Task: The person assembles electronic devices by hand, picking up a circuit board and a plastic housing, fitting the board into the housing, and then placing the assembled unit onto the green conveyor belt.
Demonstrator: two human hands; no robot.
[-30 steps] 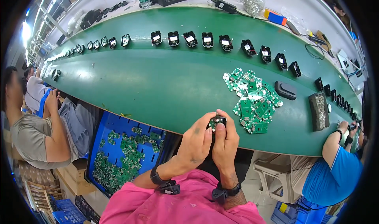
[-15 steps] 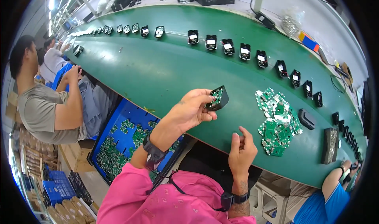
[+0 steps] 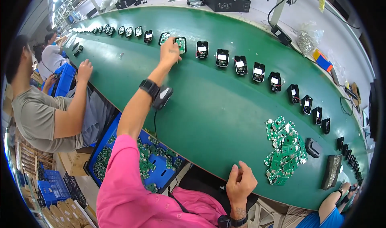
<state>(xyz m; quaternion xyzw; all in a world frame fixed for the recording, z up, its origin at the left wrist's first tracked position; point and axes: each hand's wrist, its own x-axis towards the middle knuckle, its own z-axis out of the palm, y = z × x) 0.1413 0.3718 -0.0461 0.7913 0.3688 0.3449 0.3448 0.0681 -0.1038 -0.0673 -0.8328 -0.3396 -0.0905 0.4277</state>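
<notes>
Our left hand [image 3: 169, 52] reaches far across the green belt [image 3: 209, 107], its fingers closed on a black housing with a green board [image 3: 180, 44], which sits in the row of black housings [image 3: 241, 64]. Our right hand [image 3: 240, 183] rests loosely curled and empty on the belt's near edge, near the pile of green circuit boards [image 3: 284, 149]. A co-worker's arm [image 3: 76, 103] lies on our left.

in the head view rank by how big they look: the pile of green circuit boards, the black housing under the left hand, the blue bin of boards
1. blue bin of boards, though it sits nearer the camera.
2. pile of green circuit boards.
3. black housing that the left hand touches; it lies farther away, so its true size is unsure.
</notes>
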